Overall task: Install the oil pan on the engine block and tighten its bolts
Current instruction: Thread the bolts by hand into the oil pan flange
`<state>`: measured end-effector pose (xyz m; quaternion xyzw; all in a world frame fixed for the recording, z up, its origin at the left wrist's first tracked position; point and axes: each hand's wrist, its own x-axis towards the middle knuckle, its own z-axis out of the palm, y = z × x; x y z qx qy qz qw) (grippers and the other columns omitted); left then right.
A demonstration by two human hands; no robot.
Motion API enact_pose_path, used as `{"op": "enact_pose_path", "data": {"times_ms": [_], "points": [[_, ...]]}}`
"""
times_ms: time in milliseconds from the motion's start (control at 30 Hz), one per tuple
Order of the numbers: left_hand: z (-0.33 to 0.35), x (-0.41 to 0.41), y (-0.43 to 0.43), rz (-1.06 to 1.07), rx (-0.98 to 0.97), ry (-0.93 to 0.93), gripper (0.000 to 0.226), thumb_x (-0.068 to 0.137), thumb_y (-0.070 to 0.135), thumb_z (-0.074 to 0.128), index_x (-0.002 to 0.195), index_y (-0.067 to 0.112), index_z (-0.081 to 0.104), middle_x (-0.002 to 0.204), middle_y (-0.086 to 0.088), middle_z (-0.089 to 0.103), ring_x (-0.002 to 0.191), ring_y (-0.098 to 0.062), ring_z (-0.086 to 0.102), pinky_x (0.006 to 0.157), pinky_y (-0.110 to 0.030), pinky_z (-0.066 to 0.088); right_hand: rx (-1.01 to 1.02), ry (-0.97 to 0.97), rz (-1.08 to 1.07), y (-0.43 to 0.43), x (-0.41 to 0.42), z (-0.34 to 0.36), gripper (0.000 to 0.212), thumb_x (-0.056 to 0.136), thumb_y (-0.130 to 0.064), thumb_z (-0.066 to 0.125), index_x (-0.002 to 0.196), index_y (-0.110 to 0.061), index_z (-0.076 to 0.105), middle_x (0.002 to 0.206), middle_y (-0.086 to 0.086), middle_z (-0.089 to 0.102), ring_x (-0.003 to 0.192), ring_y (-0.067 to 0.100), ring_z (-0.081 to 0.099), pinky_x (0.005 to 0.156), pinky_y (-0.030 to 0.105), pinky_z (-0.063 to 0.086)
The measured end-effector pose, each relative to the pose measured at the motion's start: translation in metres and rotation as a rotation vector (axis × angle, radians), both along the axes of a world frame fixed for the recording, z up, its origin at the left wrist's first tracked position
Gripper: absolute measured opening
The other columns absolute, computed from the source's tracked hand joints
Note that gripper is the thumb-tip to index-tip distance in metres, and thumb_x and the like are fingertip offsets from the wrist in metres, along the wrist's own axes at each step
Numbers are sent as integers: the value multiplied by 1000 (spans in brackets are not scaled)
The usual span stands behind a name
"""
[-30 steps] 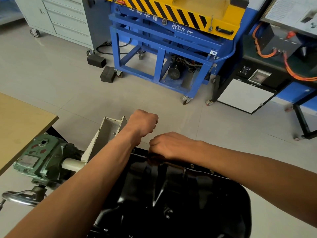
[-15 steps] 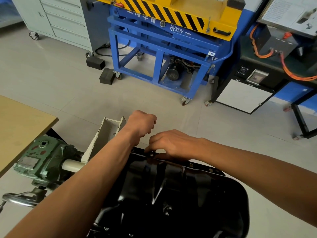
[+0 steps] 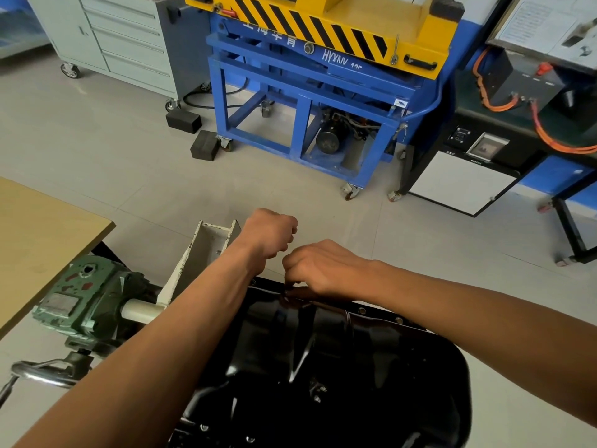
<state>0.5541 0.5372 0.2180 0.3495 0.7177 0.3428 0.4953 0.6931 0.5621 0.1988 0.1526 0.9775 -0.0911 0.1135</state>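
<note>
The oil pan [image 3: 339, 367] sits at 6 o'clock in our view. Our right hand [image 3: 326, 270] pinches what looks like a bolt [image 3: 288, 290] at the pan's 12 o'clock rim. Our left hand [image 3: 269, 236] hovers fisted at 11 o'clock, and we cannot tell what it holds. We should start the thread straight with our fingertips, turning lightly and never forcing

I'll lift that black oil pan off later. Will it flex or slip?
Probably stiff: the oil pan has pressed ribs and a deep bowl. Its glossy paint looks slippery. It may shift if pushed: the right hand pinches a bolt at its rim.
</note>
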Motion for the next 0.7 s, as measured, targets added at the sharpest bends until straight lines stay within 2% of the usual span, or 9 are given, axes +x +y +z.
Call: {"op": "enact_pose_path", "data": {"times_ms": [67,133,267,367,433,567,700], "points": [[0,0,0,-4,5,3,17,91,15,56,76,11,62,71,-4,58,59,-17,49,51,-24,34,-24,0,26,2,3,4,34,99,-45,52,101,-18,73,94,-2,60,91,18,56,60,30,37],[-1,-1,-1,-8,13,2,15,90,16,58,77,11,61,72,-4,58,60,-18,49,51,-24,34,-82,-13,51,1,5,6,26,99,-38,54,106,-21,73,96,-3,59,90,17,56,61,32,42],[-3,-2,-1,-8,26,-7,14,89,20,61,78,11,60,72,-4,57,61,-19,48,51,-25,33,14,-59,36,-3,-1,2,28,99,-33,53,92,-13,70,91,2,58,89,22,55,60,34,41],[-5,-2,-2,-3,26,-16,16,90,23,63,80,11,60,72,-4,58,60,-18,48,52,-25,34,33,-78,60,-1,-2,7,21,99,-25,52,98,-13,70,96,1,60,91,20,56,65,38,47],[-6,-2,-2,-4,26,-8,17,90,24,63,81,10,61,73,-4,59,61,-18,49,51,-24,35,14,-100,86,-2,-3,8,19,98,-21,53,98,-13,70,95,0,59,89,20,56,63,37,46],[-7,-2,-2,6,31,12,19,89,24,65,79,9,60,71,-4,59,62,-20,50,53,-25,35,73,-122,74,-6,-11,4,19,98,-22,53,91,-11,67,91,3,59,90,24,57,58,33,39],[-7,-1,-2,-7,57,12,20,90,25,65,78,9,63,71,-3,61,64,-19,52,54,-26,37,15,-43,59,-1,2,6,19,97,-26,55,99,-17,71,90,-2,59,88,20,57,60,35,45]]}}
